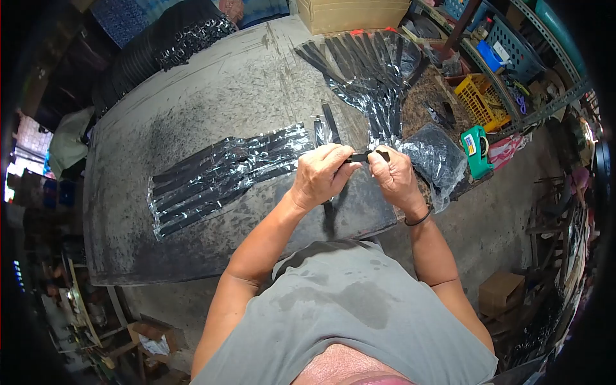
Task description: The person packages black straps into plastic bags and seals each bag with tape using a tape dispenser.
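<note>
My left hand (323,172) and my right hand (396,179) are close together over the table's near edge. Both pinch a short black strip (358,157) stretched between them; what kind of strip it is I cannot make out. Left of my left hand lies a flat row of black strips in clear plastic sleeves (228,168). Just beyond my hands are a single black strip (330,122) and a fanned bundle of plastic-wrapped black strips (375,80). A crumpled clear plastic bag (436,157) with dark contents sits to the right of my right hand.
The worn grey table (135,237) spreads out in front of me. A big roll of black material (173,38) and a cardboard box (353,14) stand at its far side. On the right are a green tape dispenser (476,151), a yellow basket (482,102) and metal shelving (552,112).
</note>
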Tool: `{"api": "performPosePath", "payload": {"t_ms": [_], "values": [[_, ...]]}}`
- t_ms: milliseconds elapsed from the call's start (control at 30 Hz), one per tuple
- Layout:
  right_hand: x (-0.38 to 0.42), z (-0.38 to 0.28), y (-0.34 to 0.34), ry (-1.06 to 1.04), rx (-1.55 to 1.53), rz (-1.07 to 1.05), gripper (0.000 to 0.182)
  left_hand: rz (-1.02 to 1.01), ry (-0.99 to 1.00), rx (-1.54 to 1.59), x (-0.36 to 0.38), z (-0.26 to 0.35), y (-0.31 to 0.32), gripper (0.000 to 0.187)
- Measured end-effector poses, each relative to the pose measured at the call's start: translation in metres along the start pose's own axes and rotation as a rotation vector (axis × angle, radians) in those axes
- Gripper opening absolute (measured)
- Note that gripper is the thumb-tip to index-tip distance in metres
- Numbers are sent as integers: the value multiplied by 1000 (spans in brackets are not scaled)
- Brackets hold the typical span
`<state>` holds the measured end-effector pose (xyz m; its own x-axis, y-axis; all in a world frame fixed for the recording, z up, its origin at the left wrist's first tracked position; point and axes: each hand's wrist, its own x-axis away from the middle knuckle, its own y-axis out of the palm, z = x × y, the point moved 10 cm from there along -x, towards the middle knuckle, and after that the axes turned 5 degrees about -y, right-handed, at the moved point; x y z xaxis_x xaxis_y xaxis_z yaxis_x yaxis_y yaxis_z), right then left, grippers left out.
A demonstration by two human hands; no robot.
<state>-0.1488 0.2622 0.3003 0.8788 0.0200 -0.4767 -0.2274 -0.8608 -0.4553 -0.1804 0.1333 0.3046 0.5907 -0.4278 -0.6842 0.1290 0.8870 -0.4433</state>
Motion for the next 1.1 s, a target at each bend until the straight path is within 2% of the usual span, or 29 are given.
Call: {"api": "performPosePath", "payload": {"t_ms": [67,133,167,233,267,333,367,400,467,500,533,633,767,933,1000,1033,1067,1100], "values": [[0,3,0,25,-32,-24,24,18,8,6,1,0,-4,23],[-1,5,-2,51,-62,-45,23,-104,-11,7,4,-4,4,35],[-3,3,-7,57,-38,-38,22,-100,-11,6,3,-2,3,35],[-12,-6,-19,35,25,-29,19,-110,-150,387,2,-9,1,50],[-19,-11,-26,32,27,-27,19,-109,-146,386,5,-11,5,50],[-32,-43,-34,-196,183,-82,16,-112,-389,839,12,-37,21,63],[-36,-46,-34,-204,226,-123,15,-198,-433,840,15,-41,30,52],[-40,-50,-37,-207,231,-118,15,-201,-426,841,15,-46,27,52],[-49,-66,-39,-312,300,-124,16,-646,-651,853,37,-58,65,43],[-52,-66,-42,-308,306,-102,17,-602,-666,909,32,-51,61,29],[-55,-67,-43,-314,313,-96,17,-605,-655,907,31,-49,62,29],[-63,-42,-57,-2,149,-16,17,-497,-573,854,16,-48,56,19],[-65,-45,-55,-113,168,41,14,-395,-577,899,0,-42,56,19],[-62,-46,-48,-175,181,52,14,-368,-577,916,-21,-25,58,19],[-59,-54,-41,-268,118,-37,16,-374,-610,961,-23,-24,61,21],[-57,-58,-34,-248,118,-140,15,-379,-565,943,-27,-23,62,23],[-55,-65,-36,-249,116,-144,15,-374,-567,943,-28,-23,62,23],[-53,-58,-35,-139,121,-196,16,-424,-565,953,-28,-17,64,23]]}}
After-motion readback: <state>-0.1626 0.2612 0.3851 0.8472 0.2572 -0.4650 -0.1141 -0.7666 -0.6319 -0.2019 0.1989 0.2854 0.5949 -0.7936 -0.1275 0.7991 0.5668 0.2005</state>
